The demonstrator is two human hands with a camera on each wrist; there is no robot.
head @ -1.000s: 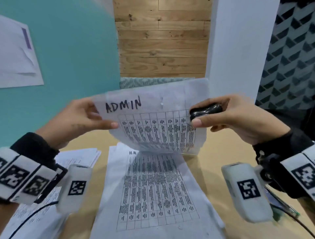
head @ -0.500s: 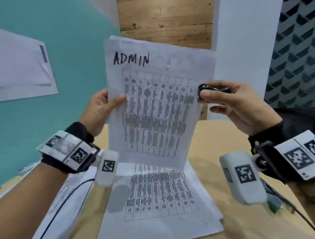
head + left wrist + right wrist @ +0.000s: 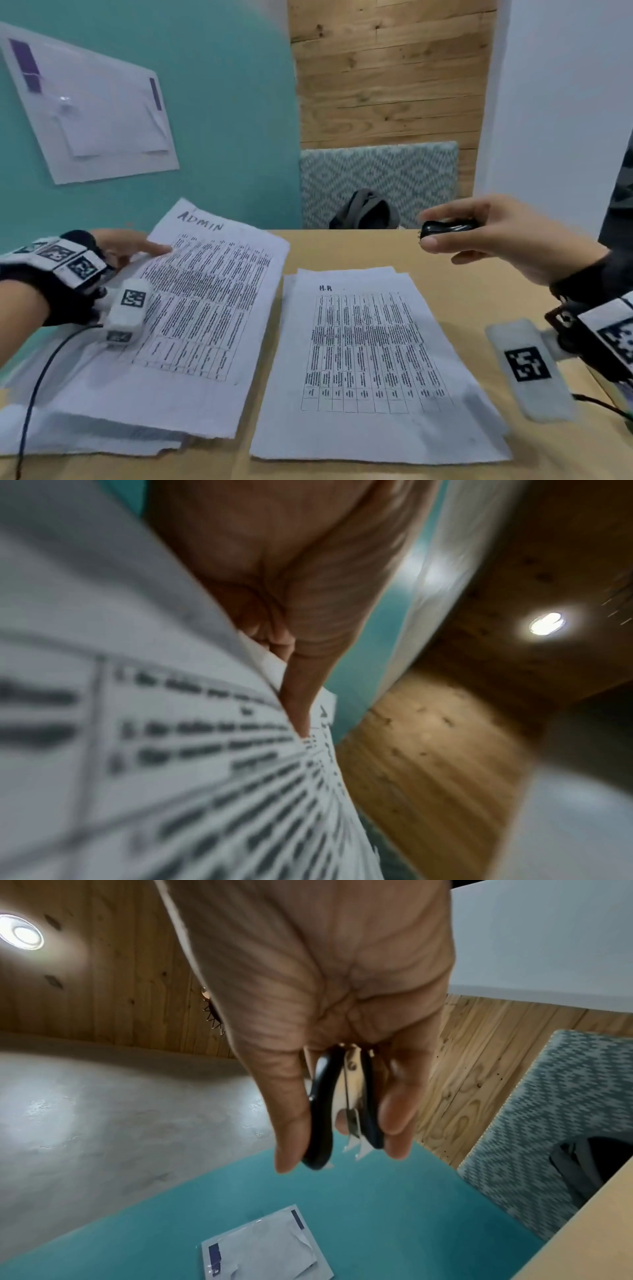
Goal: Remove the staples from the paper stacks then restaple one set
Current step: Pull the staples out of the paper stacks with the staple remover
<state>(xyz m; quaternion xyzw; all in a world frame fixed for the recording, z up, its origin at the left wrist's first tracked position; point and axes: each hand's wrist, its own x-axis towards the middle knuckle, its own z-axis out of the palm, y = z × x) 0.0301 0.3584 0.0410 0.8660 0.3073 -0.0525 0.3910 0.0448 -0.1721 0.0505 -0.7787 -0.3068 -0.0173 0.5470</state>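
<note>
Now lowered from upright to flat: pinches the ADMIN sheet (image 3: 212, 301) at its edge with the left hand (image 3: 126, 246), one finger on top, over the left pile on the bench (image 3: 342, 250). Best to square edges before releasing. Holds the right hand (image 3: 507, 236) raised beyond the HR stack (image 3: 370, 359), clenched round the staple remover (image 3: 448, 229).

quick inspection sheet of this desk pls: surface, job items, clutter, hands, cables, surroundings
surface: tan wooden table, papers over its near half
job's things: ADMIN sheet lies on the left pile; H.R stack lies flat to its right; black staple remover is held in the air; no stapler seen
clutter: loose papers under the ADMIN sheet
hands: left hand pinches the ADMIN sheet's left edge, thumb on top; right hand grips the staple remover above the table
cables: black cable runs from the left wrist over the papers
surroundings: teal wall with a taped sheet; wood panelling; patterned seat with a dark bag
</note>
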